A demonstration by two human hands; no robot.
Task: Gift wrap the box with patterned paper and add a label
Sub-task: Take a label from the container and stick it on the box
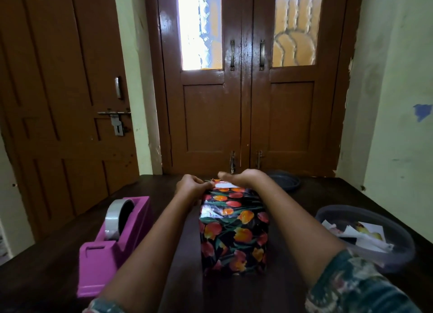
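Observation:
A box wrapped in dark paper with orange and red tulips (234,228) stands on the dark wooden table (58,266) in front of me. A small white label (223,185) lies on its far top edge. My left hand (191,186) holds the box's far left corner, fingers curled at the label's left end. My right hand (243,175) hovers over the far top edge with fingers stretched flat towards the left, above the label.
A purple tape dispenser (112,240) with a roll of clear tape stands left of the box. A dark bowl of paper scraps (365,235) sits at the right. Another dark round dish (285,180) lies far right, before the brown double doors.

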